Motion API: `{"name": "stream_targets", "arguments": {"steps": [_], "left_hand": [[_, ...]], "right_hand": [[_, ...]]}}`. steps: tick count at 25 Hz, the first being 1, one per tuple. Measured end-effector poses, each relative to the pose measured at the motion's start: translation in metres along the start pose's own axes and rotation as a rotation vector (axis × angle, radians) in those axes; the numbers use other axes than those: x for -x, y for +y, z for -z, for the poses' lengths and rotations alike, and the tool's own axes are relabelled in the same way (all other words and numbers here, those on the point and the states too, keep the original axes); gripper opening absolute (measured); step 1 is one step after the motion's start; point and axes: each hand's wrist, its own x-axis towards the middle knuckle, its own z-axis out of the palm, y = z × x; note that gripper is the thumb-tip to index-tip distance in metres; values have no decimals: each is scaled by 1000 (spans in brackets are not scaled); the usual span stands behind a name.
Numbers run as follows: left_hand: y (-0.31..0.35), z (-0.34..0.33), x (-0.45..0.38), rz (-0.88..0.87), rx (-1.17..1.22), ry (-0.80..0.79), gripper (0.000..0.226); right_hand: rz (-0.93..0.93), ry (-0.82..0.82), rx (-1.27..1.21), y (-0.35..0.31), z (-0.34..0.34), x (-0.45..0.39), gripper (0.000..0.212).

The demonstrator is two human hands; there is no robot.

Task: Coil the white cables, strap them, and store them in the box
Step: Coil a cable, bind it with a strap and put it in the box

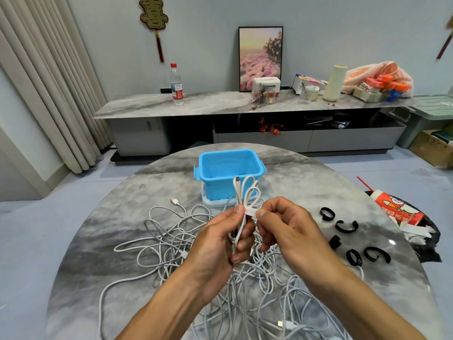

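Note:
My left hand [221,239] grips a folded bundle of white cable [245,192] upright above the table, its loops and a plug end sticking up in front of the blue box [229,165]. My right hand [282,229] pinches a small white strap or tag [250,211] wrapped at the bundle's middle. A tangled pile of loose white cables [186,244] covers the table under and around both hands. Several black straps [345,227] lie on the table to the right. The blue box stands open on its white lid at the table's far side.
The round marble table [110,217] carries everything. A red-and-white paper cup with a red straw [394,207] lies on a dark bag at the right edge. Behind stands a long low cabinet [220,106] with a water bottle, boxes and a picture.

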Motion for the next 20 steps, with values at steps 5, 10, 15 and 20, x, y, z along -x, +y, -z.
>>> {"name": "stream_targets", "arguments": {"steps": [5, 10, 15, 20], "left_hand": [[3, 4, 0, -39, -124, 10, 20], [3, 4, 3, -8, -197, -83, 19], [1, 1, 5, 5, -280, -170, 18], [-4, 0, 4, -58, -404, -199, 18]], "right_hand": [[126, 0, 123, -5, 6, 2, 8], [118, 71, 67, -7, 13, -3, 8], [159, 79, 115, -8, 18, -3, 8], [118, 119, 30, -3, 13, -5, 8]]}}
